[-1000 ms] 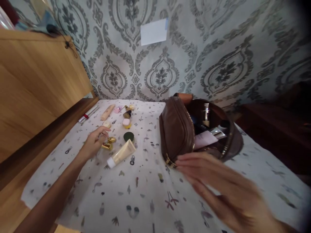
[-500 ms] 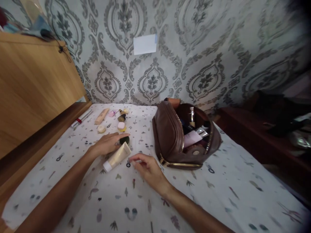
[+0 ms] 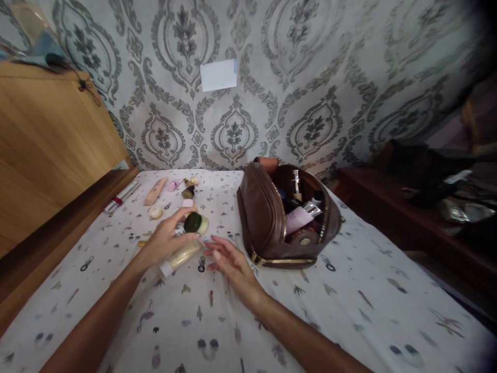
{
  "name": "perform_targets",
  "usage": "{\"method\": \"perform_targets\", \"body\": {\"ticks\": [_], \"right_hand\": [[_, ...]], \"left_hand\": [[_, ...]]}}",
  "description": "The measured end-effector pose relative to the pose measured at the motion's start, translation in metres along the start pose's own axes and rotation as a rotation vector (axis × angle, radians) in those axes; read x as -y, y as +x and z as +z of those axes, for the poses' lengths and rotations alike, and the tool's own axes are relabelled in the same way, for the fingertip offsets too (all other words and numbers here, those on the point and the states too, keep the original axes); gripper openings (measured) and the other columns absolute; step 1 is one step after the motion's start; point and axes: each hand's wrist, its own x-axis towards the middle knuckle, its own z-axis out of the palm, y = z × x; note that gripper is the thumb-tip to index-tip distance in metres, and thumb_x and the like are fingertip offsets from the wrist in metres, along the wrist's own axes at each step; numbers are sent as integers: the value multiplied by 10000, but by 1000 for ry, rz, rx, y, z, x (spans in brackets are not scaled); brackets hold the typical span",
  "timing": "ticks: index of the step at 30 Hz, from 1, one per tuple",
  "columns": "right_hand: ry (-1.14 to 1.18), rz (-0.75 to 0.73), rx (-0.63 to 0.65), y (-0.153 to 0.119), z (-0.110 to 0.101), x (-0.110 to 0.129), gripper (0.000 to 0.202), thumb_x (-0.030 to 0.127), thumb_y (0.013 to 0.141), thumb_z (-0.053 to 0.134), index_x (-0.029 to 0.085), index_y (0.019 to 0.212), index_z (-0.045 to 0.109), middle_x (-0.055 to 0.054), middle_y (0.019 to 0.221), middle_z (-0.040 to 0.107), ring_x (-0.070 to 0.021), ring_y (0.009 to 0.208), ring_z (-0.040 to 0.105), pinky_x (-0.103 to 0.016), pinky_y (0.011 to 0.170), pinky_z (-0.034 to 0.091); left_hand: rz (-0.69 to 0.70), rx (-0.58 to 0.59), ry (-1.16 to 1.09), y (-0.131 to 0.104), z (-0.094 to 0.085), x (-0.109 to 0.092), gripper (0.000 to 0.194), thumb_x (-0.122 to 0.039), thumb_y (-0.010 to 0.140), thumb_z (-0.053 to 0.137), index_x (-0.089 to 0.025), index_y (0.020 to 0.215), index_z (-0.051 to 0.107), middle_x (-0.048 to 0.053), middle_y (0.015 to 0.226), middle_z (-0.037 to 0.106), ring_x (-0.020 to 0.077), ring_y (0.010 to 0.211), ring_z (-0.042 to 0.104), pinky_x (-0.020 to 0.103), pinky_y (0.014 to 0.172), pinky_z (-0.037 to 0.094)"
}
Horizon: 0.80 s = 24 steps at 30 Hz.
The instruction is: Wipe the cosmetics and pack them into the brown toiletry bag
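Observation:
My left hand (image 3: 165, 241) curls its thumb and fingers around a small jar (image 3: 197, 223) with a dark green lid and a pale body, tipped on its side. Just below that hand is a pale yellow squeeze tube (image 3: 184, 255) with a white cap, its upper edge partly covered by the fingers. A little to the right, my right hand (image 3: 235, 267) hovers with fingers apart and nothing in them. The brown zip bag (image 3: 260, 207) stands open beyond it, with a pale pink tube (image 3: 298, 219) and other cosmetics inside.
Behind my left hand lie a peach tube (image 3: 156, 190), a round cream-coloured item (image 3: 155, 212), a pink-topped item (image 3: 188, 203) and several small bottles. A silver packet (image 3: 121, 198) rests by the wooden panel (image 3: 58, 124). The patterned wall rises behind.
My left hand has closed around the jar, which now shows its pale side. The right hand's fingers have spread. The whole view has shifted slightly to the right.

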Motion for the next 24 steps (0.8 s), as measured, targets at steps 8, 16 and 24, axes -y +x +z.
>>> {"method": "perform_targets", "body": {"ticks": [8,16,24], "right_hand": [[320,79,-21,2,0,12,431,417,694,846,227,1036,666,3,913,639,-89,700,594,-184,581,483],[67,-76,-32,1,6,7,524,364,563,913,229,925,558,27,935,607,-126,852,586,-232,743,495],[46,-100,-38,-1,8,10,525,320,504,933,219,851,552,22,924,621,-145,881,584,-225,715,484]], "left_hand": [[112,72,168,-19,29,-25,444,-384,859,651,-268,1280,568,37,1144,690,235,991,649,322,846,490],[520,-222,242,-33,52,-23,292,-217,993,398,-196,1186,616,95,1126,669,234,1093,575,394,940,446],[460,-152,222,-35,67,-24,331,-226,1003,382,-235,1228,625,79,1164,701,243,1092,584,447,958,426]]}}
